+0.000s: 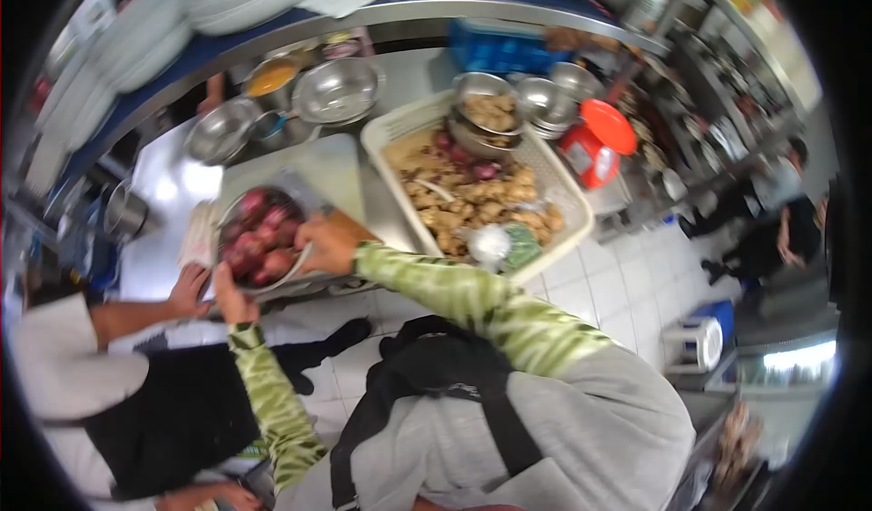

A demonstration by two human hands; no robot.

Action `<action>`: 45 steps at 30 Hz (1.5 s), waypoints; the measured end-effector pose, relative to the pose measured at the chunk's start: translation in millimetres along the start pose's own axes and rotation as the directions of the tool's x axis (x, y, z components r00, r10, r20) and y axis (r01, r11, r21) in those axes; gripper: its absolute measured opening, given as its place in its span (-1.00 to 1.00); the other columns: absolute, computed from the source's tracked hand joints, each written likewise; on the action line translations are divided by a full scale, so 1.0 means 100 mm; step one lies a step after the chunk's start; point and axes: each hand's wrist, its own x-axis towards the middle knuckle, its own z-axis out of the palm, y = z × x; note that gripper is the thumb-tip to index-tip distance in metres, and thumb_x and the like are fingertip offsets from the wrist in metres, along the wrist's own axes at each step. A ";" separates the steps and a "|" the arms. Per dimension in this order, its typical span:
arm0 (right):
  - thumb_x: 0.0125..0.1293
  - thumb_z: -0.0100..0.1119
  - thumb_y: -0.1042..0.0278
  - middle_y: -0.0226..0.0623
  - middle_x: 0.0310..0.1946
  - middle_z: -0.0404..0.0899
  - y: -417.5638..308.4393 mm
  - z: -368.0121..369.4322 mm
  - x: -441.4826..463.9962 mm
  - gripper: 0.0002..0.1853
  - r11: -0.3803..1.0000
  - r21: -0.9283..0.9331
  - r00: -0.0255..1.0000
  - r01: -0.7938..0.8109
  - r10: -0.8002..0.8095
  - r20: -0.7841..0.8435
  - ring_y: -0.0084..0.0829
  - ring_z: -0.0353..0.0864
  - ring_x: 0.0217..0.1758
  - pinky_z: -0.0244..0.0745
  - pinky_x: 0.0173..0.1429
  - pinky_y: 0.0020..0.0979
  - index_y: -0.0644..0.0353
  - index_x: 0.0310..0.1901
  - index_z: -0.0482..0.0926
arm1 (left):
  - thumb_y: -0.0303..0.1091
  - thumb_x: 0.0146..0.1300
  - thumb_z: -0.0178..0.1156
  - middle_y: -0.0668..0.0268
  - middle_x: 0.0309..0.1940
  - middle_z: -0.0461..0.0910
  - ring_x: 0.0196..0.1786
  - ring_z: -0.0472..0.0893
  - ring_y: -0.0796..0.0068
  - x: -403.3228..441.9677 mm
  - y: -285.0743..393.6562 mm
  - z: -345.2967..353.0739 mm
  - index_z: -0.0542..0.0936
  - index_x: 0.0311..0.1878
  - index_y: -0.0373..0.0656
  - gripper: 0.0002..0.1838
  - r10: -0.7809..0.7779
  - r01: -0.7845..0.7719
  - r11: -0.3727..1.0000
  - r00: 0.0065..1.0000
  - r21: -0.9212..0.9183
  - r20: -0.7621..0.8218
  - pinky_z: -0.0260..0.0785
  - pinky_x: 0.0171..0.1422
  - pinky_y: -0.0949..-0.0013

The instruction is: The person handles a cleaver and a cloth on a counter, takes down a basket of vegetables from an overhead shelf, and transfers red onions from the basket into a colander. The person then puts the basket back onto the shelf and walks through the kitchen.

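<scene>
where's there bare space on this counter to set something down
Bare: steel counter between the steel pot and cutting board, plus the board's far right corner beyond the red onions. Crowded: the back row of metal bowls and ginger crate.

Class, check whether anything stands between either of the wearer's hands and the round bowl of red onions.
Nothing visible does: the bare left hand and bare right hand meet the edge of the round bowl. The co-worker's bare hand is beside the left one, not between.

Green tie-dye sleeves (442,281), reddish-purple onions (263,236), white board (318,170), blue crate (504,48).
</scene>
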 end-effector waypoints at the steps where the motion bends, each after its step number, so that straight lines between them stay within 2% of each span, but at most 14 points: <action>1: -0.07 0.62 0.01 0.12 -0.03 0.54 0.15 0.22 0.07 -0.46 0.997 0.018 0.997 -0.075 0.074 0.038 -0.02 0.54 0.01 0.44 0.11 -0.13 0.17 -0.17 0.59 | -0.16 0.52 0.06 0.29 -0.03 0.59 0.01 0.56 0.47 0.10 -0.03 -0.03 0.57 0.06 -0.25 -0.67 0.053 -0.049 0.998 0.992 0.033 -0.116 0.41 0.18 0.28; 8: 0.26 0.38 0.06 -0.01 0.19 0.51 -0.62 -1.06 -0.85 -0.59 0.983 -0.031 0.904 -0.182 0.155 -0.399 -0.08 0.49 0.28 0.40 0.33 -0.16 0.18 0.00 0.62 | -0.17 0.52 0.02 0.26 -0.22 0.61 -0.18 0.56 0.46 0.48 -0.02 -0.30 0.58 -0.04 -0.30 -0.66 0.092 0.077 0.717 0.975 0.693 -0.203 0.41 -0.07 0.43; 11: 0.45 0.18 0.19 -0.32 -0.23 0.69 -0.41 -2.11 -1.77 -0.77 0.957 -0.025 0.498 -0.290 0.128 -0.858 -0.40 0.63 -0.16 0.51 0.02 -0.33 0.17 -0.11 0.67 | -0.22 0.53 0.01 0.27 -0.24 0.59 -0.27 0.54 0.50 0.09 0.15 0.08 0.57 -0.08 -0.28 -0.71 0.778 -0.400 0.460 0.612 0.793 -0.142 0.42 -0.20 0.44; 13: 0.45 0.11 0.26 -0.34 -0.36 0.65 0.33 -2.85 -2.67 -0.75 0.909 0.030 0.094 -0.415 0.076 -0.993 -0.52 0.59 -0.28 0.48 -0.16 -0.42 0.29 -0.23 0.64 | -0.32 0.51 -0.01 0.26 -0.23 0.58 -0.35 0.55 0.52 -0.50 0.13 0.45 0.56 -0.12 -0.24 -0.78 0.519 -0.377 0.795 0.827 0.475 -0.214 0.43 -0.31 0.45; 17: 0.34 0.21 0.19 -0.39 -0.72 0.46 1.56 -3.22 -3.91 -0.72 0.540 0.483 -0.012 -0.690 0.658 -0.753 -0.45 0.38 -0.76 0.29 -0.66 -0.36 0.23 -0.42 0.57 | -0.33 0.50 0.01 0.37 -0.37 0.59 -0.36 0.54 0.60 -1.51 -0.71 1.40 0.56 -0.06 -0.19 -0.81 -0.150 -0.008 0.938 0.892 0.347 0.427 0.41 -0.30 0.51; 18: 0.32 0.23 0.13 -0.34 -0.64 0.54 1.68 -3.11 -3.93 -0.72 0.495 0.305 0.172 -0.814 0.706 -0.687 -0.43 0.48 -0.69 0.36 -0.63 -0.32 0.18 -0.40 0.59 | -0.21 0.53 0.00 0.35 -0.31 0.60 -0.31 0.55 0.59 -1.69 -1.03 1.68 0.55 0.03 -0.19 -0.73 -0.381 0.235 0.901 0.830 0.363 0.408 0.43 -0.22 0.47; 19: 0.43 0.07 0.15 -0.21 -0.36 0.68 1.71 -2.99 -3.80 -0.69 0.307 0.729 -0.088 -0.612 0.889 -0.448 -0.32 0.70 -0.44 0.60 -0.43 -0.28 0.19 -0.04 0.66 | -0.14 0.54 -0.02 0.32 -0.26 0.61 -0.25 0.57 0.56 -1.81 -1.29 1.92 0.54 0.07 -0.19 -0.67 -0.472 0.320 0.857 0.801 0.403 0.368 0.43 -0.18 0.44; 20: 0.47 0.04 0.09 -0.22 -0.05 0.69 2.28 -2.87 -4.08 -0.58 0.627 0.587 0.354 -0.513 0.777 -0.520 -0.21 0.73 -0.07 0.67 -0.04 -0.16 0.13 0.22 0.55 | -0.08 0.55 -0.05 0.30 -0.20 0.61 -0.20 0.58 0.54 -1.90 -1.52 2.11 0.53 0.11 -0.20 -0.61 -0.564 0.411 0.801 0.761 0.435 0.321 0.43 -0.13 0.40; 22: 0.50 -0.02 0.27 -0.20 0.10 0.63 2.68 -2.68 -3.95 -0.56 0.392 0.909 0.305 0.139 0.857 -0.416 -0.21 0.67 0.08 0.63 0.12 -0.20 0.19 0.34 0.40 | -0.01 0.54 -0.07 0.26 -0.06 0.60 -0.08 0.59 0.45 -1.83 -1.97 2.37 0.51 0.14 -0.24 -0.54 -0.639 0.485 0.744 0.718 0.459 0.275 0.44 -0.02 0.30; 25: 0.49 -0.02 0.34 -0.18 0.21 0.54 2.48 -2.55 -3.82 -0.57 0.406 0.905 0.395 0.130 0.816 -0.423 -0.24 0.61 0.17 0.60 0.18 -0.20 0.24 0.34 0.39 | -0.03 0.53 -0.07 0.24 -0.04 0.59 -0.05 0.58 0.42 -1.75 -2.36 2.65 0.50 0.16 -0.24 -0.54 -0.655 0.550 0.726 0.736 0.412 0.172 0.43 0.01 0.27; 29: 0.40 0.15 0.41 -0.25 0.26 0.51 1.99 -2.54 -3.79 -0.50 0.626 0.663 0.413 -0.411 0.776 -0.477 -0.33 0.53 0.27 0.50 0.30 -0.25 0.18 0.36 0.38 | -0.05 0.53 -0.07 0.21 0.00 0.57 -0.01 0.57 0.38 -1.80 -2.38 2.54 0.48 0.18 -0.25 -0.55 -0.672 0.618 0.719 0.735 0.318 0.090 0.42 0.05 0.24; 31: 0.37 0.21 0.44 -0.25 0.22 0.54 1.96 -2.55 -4.02 -0.45 0.592 0.763 0.563 -0.259 0.735 -0.379 -0.35 0.57 0.21 0.54 0.25 -0.26 0.19 0.37 0.36 | -0.06 0.53 -0.07 0.20 0.02 0.56 0.01 0.56 0.36 -1.91 -2.28 2.43 0.47 0.19 -0.25 -0.55 -0.674 0.639 0.720 0.736 0.271 0.055 0.42 0.08 0.23; 35: 0.36 0.23 0.41 -0.26 0.07 0.66 2.15 -2.69 -4.32 -0.55 0.066 0.910 0.699 -0.409 0.664 0.266 -0.47 0.65 0.04 0.60 0.11 -0.34 0.30 0.26 0.49 | -0.08 0.53 -0.06 0.18 0.05 0.54 0.05 0.54 0.32 -2.30 -2.02 2.22 0.45 0.22 -0.26 -0.55 -0.671 0.658 0.733 0.741 0.174 0.026 0.41 0.12 0.20; 45: 0.40 0.23 0.33 -0.24 -0.01 0.69 1.90 -2.33 -4.51 -0.59 0.645 0.708 0.866 -0.287 0.491 -0.095 -0.54 0.63 0.01 0.60 0.10 -0.36 0.33 0.21 0.53 | -0.14 0.52 -0.06 0.12 0.14 0.50 0.15 0.50 0.23 -2.82 -1.70 1.84 0.40 0.28 -0.28 -0.55 -0.614 0.622 0.781 0.782 -0.062 0.110 0.38 0.23 0.13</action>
